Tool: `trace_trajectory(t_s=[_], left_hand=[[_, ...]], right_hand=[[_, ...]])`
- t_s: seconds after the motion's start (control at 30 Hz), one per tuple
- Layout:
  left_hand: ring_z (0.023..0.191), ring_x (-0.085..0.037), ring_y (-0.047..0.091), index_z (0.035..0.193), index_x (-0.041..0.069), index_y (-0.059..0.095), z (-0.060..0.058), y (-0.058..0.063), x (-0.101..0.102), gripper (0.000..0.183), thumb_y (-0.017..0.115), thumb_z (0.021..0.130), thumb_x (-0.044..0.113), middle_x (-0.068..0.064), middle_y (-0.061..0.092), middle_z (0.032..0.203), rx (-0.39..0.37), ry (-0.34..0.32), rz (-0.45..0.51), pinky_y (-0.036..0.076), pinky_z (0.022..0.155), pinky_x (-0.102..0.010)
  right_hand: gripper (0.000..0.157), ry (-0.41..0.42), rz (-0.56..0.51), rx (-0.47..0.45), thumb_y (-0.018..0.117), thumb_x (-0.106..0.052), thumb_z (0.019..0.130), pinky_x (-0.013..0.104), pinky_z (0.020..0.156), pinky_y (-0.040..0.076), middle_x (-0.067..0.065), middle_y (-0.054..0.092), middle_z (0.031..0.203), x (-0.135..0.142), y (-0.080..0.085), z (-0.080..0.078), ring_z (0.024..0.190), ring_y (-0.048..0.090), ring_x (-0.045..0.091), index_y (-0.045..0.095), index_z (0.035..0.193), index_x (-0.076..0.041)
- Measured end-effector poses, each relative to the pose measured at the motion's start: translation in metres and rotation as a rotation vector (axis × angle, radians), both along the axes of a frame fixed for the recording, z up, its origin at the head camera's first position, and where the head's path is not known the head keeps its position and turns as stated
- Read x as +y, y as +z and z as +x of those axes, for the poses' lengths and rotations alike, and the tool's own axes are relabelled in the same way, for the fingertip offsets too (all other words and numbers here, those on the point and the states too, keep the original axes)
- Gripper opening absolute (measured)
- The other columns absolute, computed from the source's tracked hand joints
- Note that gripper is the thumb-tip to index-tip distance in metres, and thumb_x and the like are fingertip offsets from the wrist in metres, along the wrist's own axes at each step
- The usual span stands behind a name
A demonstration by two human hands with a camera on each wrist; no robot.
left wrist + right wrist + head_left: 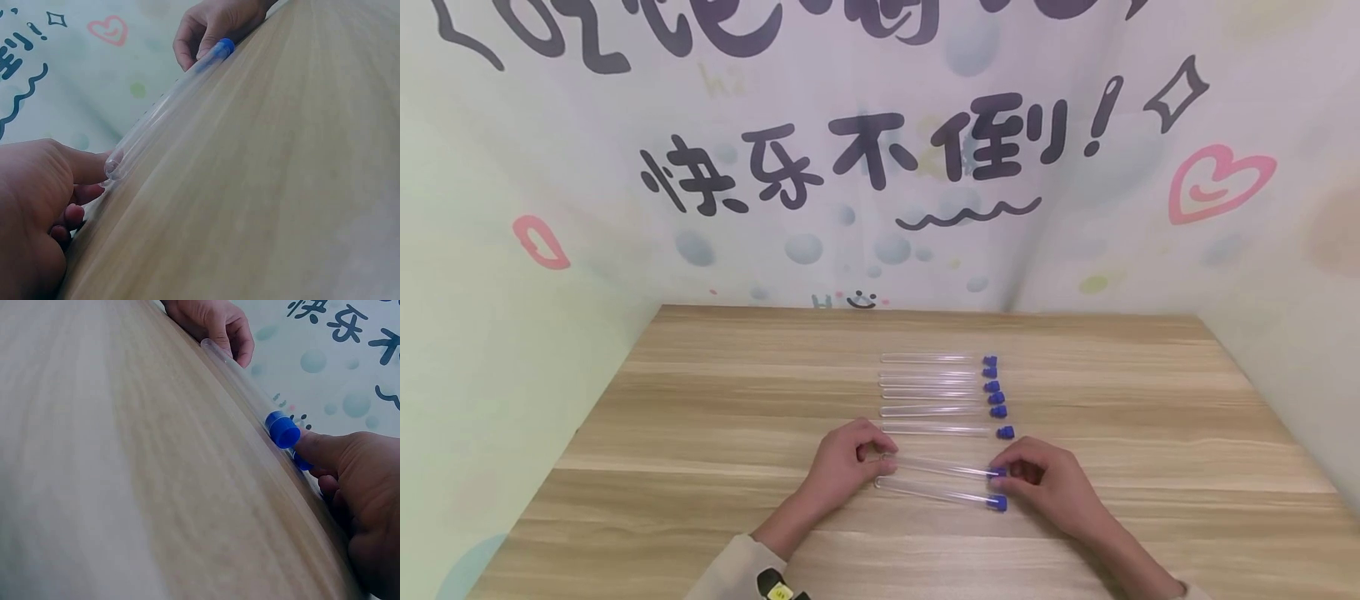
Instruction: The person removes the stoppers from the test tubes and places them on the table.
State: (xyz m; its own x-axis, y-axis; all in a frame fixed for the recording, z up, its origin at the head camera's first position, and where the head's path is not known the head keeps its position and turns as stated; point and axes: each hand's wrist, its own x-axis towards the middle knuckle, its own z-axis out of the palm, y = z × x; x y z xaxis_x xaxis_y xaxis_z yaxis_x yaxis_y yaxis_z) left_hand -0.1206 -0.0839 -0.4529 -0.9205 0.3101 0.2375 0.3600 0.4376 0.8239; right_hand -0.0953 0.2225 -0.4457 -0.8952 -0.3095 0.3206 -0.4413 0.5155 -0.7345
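Observation:
My left hand (848, 460) pinches the rounded end of a clear test tube (940, 467) lying on the table. At the tube's other end, the thumb and fingers of my right hand (1051, 479) pinch its blue cap (997, 473). Nearer to me lies a second test tube (932, 493), its own blue cap (997, 503) fitted on. In the right wrist view, that nearer cap (284, 430) partly hides the pinched one (303, 461). The nearer tube (162, 115) fills the line between both hands in the left wrist view.
Behind the hands, several clear test tubes (936, 412) lie side by side, each with a loose blue cap (998, 412) off its right end. A wooden table (715, 400) bears them all. A printed cloth wall (820, 250) stands at its far edge.

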Motion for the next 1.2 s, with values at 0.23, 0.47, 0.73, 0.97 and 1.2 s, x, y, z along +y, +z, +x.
trace_trajectory(t_s=[0.23, 0.47, 0.73, 0.97, 1.2], left_hand=[[0.062, -0.007, 0.042, 0.088, 0.018, 0.074, 0.0, -0.001, 0.0, 0.016, 0.083, 0.074, 0.015, 0.007, 0.056, 0.076, 0.015, 0.001, -0.042, 0.037, 0.056, -0.023], [0.061, -0.005, 0.043, 0.087, 0.016, 0.074, 0.0, -0.002, 0.0, 0.014, 0.081, 0.075, 0.014, 0.009, 0.059, 0.078, 0.028, -0.012, -0.014, 0.038, 0.056, -0.022], [0.059, -0.006, 0.042, 0.092, 0.012, 0.073, 0.002, 0.001, 0.0, 0.013, 0.078, 0.08, 0.013, 0.007, 0.048, 0.064, -0.017, -0.038, 0.1, 0.036, 0.053, -0.022], [0.057, -0.009, 0.042, 0.094, 0.01, 0.073, 0.002, 0.003, 0.001, 0.013, 0.077, 0.081, 0.014, 0.003, 0.048, 0.062, -0.059, -0.035, 0.144, 0.034, 0.052, -0.02], [0.057, -0.013, 0.04, 0.095, 0.002, 0.071, 0.005, 0.009, 0.004, 0.017, 0.077, 0.08, 0.005, -0.005, 0.047, 0.062, -0.077, -0.022, 0.14, 0.031, 0.053, -0.019]], right_hand=[[0.021, 0.022, 0.018, -0.006, 0.082, -0.023, 0.074, 0.022, 0.052, 0.041, -0.013, 0.056, 0.074, 0.008, -0.013, -0.005, 0.061, 0.048, 0.008, 0.072, 0.092, -0.027], [0.018, 0.024, 0.009, -0.004, 0.08, -0.026, 0.076, 0.022, 0.053, 0.042, -0.014, 0.058, 0.076, 0.006, -0.01, -0.004, 0.062, 0.05, 0.008, 0.072, 0.092, -0.027], [0.02, -0.006, -0.052, 0.006, 0.078, -0.014, 0.078, 0.023, 0.061, 0.048, -0.012, 0.067, 0.088, 0.007, -0.012, -0.003, 0.073, 0.06, 0.009, 0.072, 0.096, -0.02], [0.02, -0.085, -0.074, -0.068, 0.077, -0.016, 0.08, 0.024, 0.062, 0.051, -0.012, 0.069, 0.09, 0.004, -0.011, -0.002, 0.075, 0.063, 0.01, 0.072, 0.099, -0.017], [0.022, -0.172, -0.085, -0.124, 0.078, -0.02, 0.079, 0.024, 0.06, 0.05, -0.01, 0.069, 0.088, -0.001, -0.008, -0.001, 0.07, 0.061, 0.01, 0.073, 0.1, -0.017]])
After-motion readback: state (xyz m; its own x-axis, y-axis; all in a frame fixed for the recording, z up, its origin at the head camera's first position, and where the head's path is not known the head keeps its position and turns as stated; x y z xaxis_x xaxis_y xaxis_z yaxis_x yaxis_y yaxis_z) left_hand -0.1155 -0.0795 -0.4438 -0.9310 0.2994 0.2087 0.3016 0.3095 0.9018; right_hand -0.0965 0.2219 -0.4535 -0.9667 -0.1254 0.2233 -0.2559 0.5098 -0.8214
